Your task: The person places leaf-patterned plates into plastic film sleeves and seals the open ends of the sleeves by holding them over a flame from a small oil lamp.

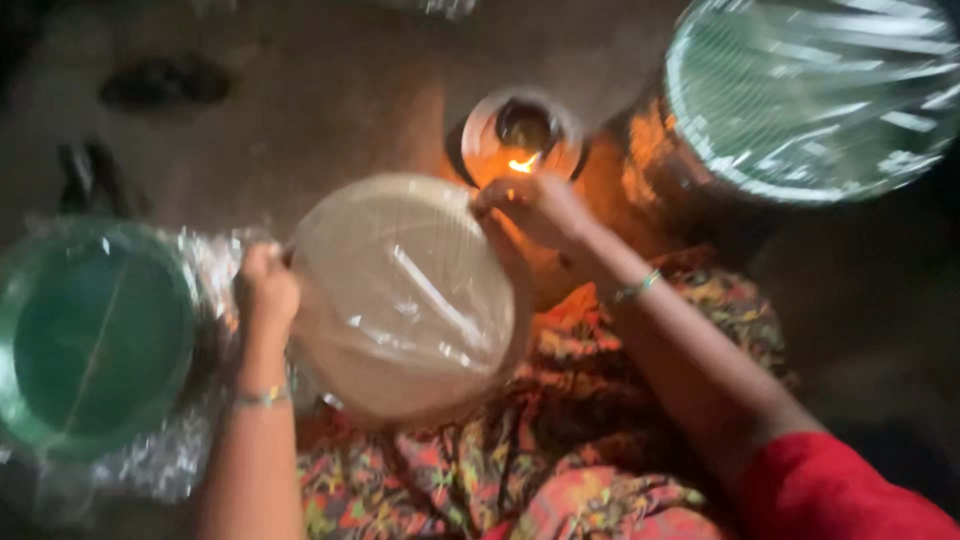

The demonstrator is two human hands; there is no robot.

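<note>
While both hands gripped it, the pale round plate (400, 295), wrapped in clear film, hung over the person's patterned lap. The left hand (265, 290) was clenched on the plate's left rim; the right hand (535, 205) pinched its upper right edge, fingers (490, 200) closed on the film. A small lamp flame (522, 163) burned just beyond the right fingers, nearer that hand. A green plate (95, 335) lay outside the left hand, another green plate (810, 95) beyond the right.

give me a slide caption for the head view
Both hands hold a round cream plastic-wrapped plate beside a small flame.
</note>
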